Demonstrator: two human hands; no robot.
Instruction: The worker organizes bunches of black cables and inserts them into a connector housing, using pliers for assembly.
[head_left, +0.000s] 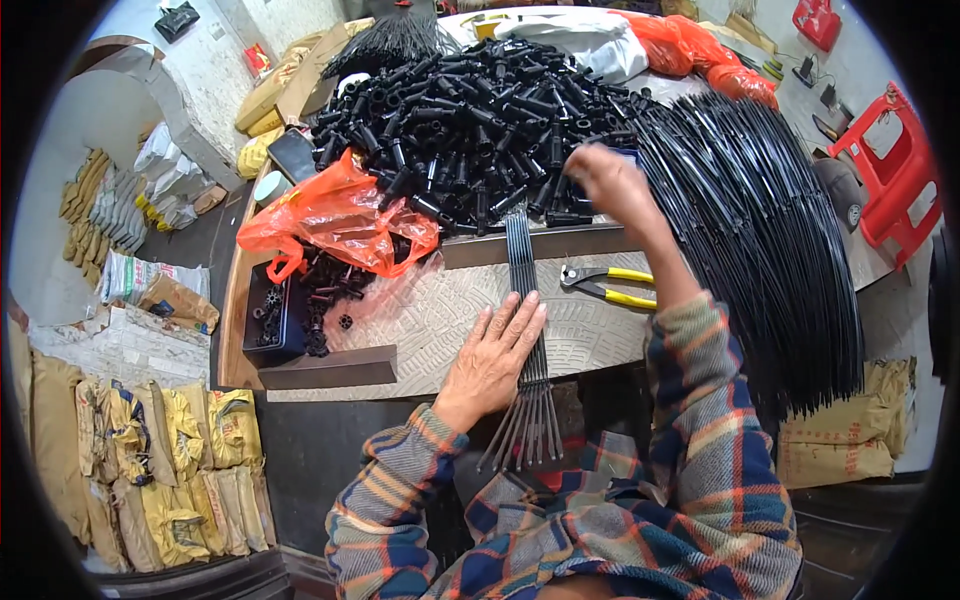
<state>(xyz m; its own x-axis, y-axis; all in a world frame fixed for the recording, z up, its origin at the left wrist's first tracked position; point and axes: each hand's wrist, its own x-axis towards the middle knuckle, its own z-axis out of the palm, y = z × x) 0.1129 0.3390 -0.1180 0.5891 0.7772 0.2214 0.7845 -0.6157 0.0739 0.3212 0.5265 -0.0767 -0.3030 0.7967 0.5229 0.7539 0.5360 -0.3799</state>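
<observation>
A bundle of dark rods (520, 250) is pressed on the table (420, 310) by the flat, spread-out left hand (492, 360), while near the heaped black tubes (460, 120) the right hand's (615, 185) grip cannot be told; arranging seems underway, and steady pressing seems called for.

Your table (420, 320) has a pale, patterned top. At twelve o'clock you have a big heap of black tubes (460, 125); at ten, an orange bag (335, 220), with a pale cup (270, 187) just beyond. Nine has a dark box (280, 355); eight, a brown bar (330, 369). Yellow-handled pliers (609, 271) lie at three — long black rods (750, 220) between two and three — and thin rods (521, 245) cross the middle, overhanging at six.
</observation>
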